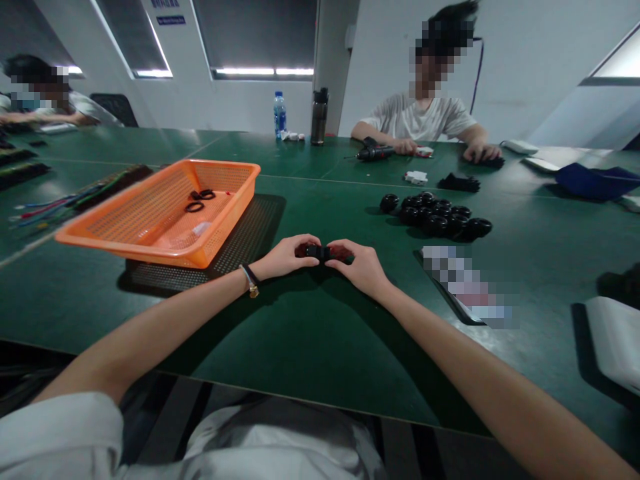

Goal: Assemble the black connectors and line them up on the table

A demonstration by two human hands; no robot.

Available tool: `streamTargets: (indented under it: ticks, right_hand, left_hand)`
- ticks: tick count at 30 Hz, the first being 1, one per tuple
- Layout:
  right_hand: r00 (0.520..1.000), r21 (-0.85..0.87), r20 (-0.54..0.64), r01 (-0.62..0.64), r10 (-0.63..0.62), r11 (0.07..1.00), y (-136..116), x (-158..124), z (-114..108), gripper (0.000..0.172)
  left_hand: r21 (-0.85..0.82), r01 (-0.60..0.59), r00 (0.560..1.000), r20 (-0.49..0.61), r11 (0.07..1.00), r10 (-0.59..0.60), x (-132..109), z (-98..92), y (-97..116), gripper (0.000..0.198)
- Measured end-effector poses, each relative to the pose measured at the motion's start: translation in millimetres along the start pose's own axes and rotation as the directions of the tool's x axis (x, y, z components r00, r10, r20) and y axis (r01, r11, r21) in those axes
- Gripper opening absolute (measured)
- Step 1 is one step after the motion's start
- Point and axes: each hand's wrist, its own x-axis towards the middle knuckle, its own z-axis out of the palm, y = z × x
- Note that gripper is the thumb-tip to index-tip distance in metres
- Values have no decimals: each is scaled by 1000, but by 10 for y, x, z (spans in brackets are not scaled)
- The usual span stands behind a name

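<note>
Both my hands meet over the green table (pixel 300 333), pinching a small black part (pixel 318 253) between them. Its kind is hard to make out, since my fingers cover both ends. My left hand (pixel 287 257) grips it from the left, thumb below and fingers above. From the other side my right hand (pixel 363 267) closes on the right end in the same way. To the right, beyond my right hand, sits a cluster of shiny black round parts (pixel 435 219). An orange perforated basket (pixel 220 243) stands left of my left hand, with a few black rings (pixel 195 207) inside.
A phone-like flat object (pixel 460 287), partly blurred, lies right of my hands. At the right edge is a white box (pixel 617 340). Across the table a person (pixel 420 120) sits near a power drill (pixel 374 151). A water bottle (pixel 280 117) and dark flask (pixel 319 119) stand at the back.
</note>
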Motion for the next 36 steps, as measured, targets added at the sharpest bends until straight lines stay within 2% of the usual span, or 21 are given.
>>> streamTargets:
  ticks: [13, 20, 27, 36]
  right_hand:
    - [999, -1, 29, -18, 18, 1000, -18, 0, -14, 20]
    - [999, 0, 34, 27, -27, 1000, 6, -7, -5, 26]
    - [999, -47, 25, 42, -41, 998, -18, -5, -13, 23]
    - [999, -43, 35, 15, -14, 999, 2, -5, -11, 23]
  left_hand:
    - [3, 3, 1000, -5, 1000, -3, -6, 1, 5, 36]
    - [2, -8, 1000, -11, 1000, 8, 6, 9, -13, 34]
    - [0, -13, 1000, -5, 1000, 13, 3, 6, -13, 34]
    - [16, -41, 999, -11, 999, 42, 6, 7, -32, 35]
